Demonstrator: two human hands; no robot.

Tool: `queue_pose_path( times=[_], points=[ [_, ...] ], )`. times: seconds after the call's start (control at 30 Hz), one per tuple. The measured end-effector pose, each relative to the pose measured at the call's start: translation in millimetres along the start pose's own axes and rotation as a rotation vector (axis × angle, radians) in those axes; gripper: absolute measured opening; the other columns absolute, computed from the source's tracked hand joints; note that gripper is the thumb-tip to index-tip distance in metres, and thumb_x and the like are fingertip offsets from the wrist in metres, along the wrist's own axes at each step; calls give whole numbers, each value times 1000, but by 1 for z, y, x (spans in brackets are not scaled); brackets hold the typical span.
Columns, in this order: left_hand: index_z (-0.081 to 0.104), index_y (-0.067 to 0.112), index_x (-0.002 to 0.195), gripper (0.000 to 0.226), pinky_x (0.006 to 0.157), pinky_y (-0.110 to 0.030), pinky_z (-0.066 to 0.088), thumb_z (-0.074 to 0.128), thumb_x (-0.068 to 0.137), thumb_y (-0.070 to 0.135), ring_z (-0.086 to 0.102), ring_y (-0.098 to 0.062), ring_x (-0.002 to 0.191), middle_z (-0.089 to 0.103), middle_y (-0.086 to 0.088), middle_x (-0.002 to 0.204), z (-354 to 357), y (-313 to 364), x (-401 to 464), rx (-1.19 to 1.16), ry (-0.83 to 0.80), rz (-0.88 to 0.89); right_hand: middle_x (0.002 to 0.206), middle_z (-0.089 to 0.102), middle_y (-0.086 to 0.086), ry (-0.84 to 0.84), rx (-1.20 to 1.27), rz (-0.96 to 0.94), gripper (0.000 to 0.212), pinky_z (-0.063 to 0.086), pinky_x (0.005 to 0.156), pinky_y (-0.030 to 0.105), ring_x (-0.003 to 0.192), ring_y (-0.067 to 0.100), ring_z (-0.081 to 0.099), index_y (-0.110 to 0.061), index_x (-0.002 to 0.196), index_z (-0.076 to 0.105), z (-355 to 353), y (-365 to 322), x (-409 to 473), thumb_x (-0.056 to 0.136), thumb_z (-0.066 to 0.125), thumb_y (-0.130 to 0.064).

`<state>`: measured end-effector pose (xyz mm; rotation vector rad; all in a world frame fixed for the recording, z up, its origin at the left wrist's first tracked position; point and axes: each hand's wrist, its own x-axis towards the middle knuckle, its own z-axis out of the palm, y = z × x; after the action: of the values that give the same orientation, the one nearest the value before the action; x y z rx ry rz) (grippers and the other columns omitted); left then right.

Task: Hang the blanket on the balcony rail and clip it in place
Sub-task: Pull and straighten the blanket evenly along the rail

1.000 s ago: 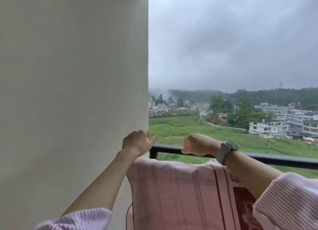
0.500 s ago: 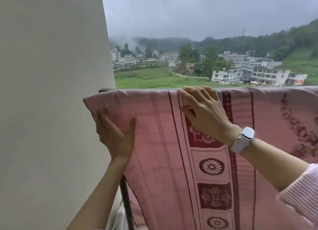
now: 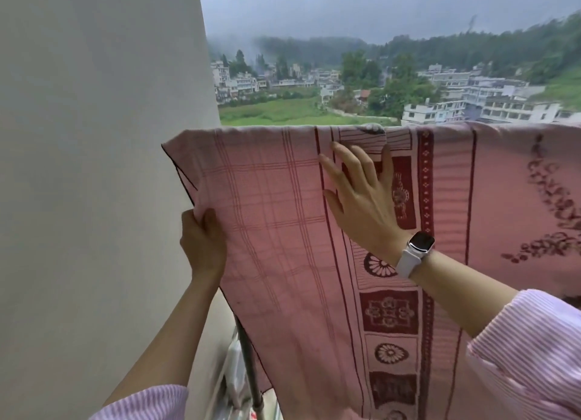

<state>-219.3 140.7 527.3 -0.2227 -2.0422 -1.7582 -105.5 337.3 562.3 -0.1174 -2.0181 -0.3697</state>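
While the left hand (image 3: 204,243) pinched the blanket's near-left edge between thumb and fingers, the right hand (image 3: 361,196) lay open and flat against the cloth, fingers spread, palm pressing the hanging face just below the fold. A white-strapped watch (image 3: 415,253) sat on the right wrist.

The blanket (image 3: 283,231) — pink, with dark red checks and floral panels — was draped over the balcony rail, which it covered entirely along the visible top line; only a dark upright post (image 3: 248,366) showed below the cloth's left edge. Its left corner lay close to the pale wall (image 3: 94,168).

Compared with a second earlier, when the rail stood bare and both hands reached over it with the cloth bunched below, the blanket had come up and over the rail. Half a second earlier the left hand lay flat on the cloth; it had since closed on the edge, lower down, and the right hand had slid down from the fold.

Judged from this, the hanging step was essentially complete and smoothing was under way. No clip was visible — clipping remained to be done.
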Motion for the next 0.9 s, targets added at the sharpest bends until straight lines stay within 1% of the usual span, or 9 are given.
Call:
queue_pose_path(
  times=[0.07,0.2,0.3,0.4,0.47,0.57,0.73,0.83,0.9],
  points=[
    [50,-2,98,18,65,-22,27,41,93,12,45,-21,82,53,-7,91,-3,17,14,-35,65,83,136,33,5,23,-24,-20,47,17,105,65,124,23,32,-17,130,42,3,-7,5,84,52,-23],
    [50,-6,97,16,63,-23,29,43,91,7,54,-30,84,61,-20,95,-1,61,46,-63,159,280,124,49,1,178,-118,-50,49,28,86,37,103,19,40,-12,124,50,-7,0,33,77,62,-18],
    [51,-6,98,16,65,-20,30,44,91,7,56,-33,90,61,-23,100,5,85,61,-53,175,363,104,63,4,86,-80,-78,44,29,80,37,96,22,47,-11,115,56,-8,12,66,74,67,-24],
    [51,-6,100,18,66,-21,31,45,91,8,57,-36,91,62,-23,101,10,91,70,-48,208,384,90,67,1,10,7,-128,22,42,71,35,83,25,59,-15,97,65,-4,17,78,79,60,-26],
    [51,-6,100,17,68,-25,33,44,91,7,57,-37,91,62,-24,101,8,89,74,-31,230,391,87,69,-2,7,111,-110,23,44,68,32,80,24,61,-18,93,68,-7,18,79,81,53,-30],
    [51,-6,99,16,68,-25,33,44,90,5,57,-38,91,62,-24,100,5,92,85,-6,253,409,75,68,-2,68,250,-49,21,47,64,30,71,23,62,-16,76,71,-13,17,91,81,54,-27],
    [52,-3,101,20,77,-40,40,44,92,14,56,-41,96,62,-23,104,12,113,118,44,277,362,83,70,4,112,242,84,21,35,71,26,77,24,63,-14,84,71,-10,19,143,88,53,-24],
    [51,0,101,26,74,-40,39,45,93,23,56,-41,95,62,-23,103,9,118,147,112,275,332,92,68,3,161,309,254,22,28,75,24,75,17,52,-13,94,69,-16,28,188,92,50,-23],
    [51,0,98,26,73,-39,38,46,92,25,56,-42,93,62,-23,100,5,118,165,148,273,312,90,67,2,152,290,272,23,26,75,25,74,14,45,-13,94,69,-14,26,211,93,48,-22]
  ],
)
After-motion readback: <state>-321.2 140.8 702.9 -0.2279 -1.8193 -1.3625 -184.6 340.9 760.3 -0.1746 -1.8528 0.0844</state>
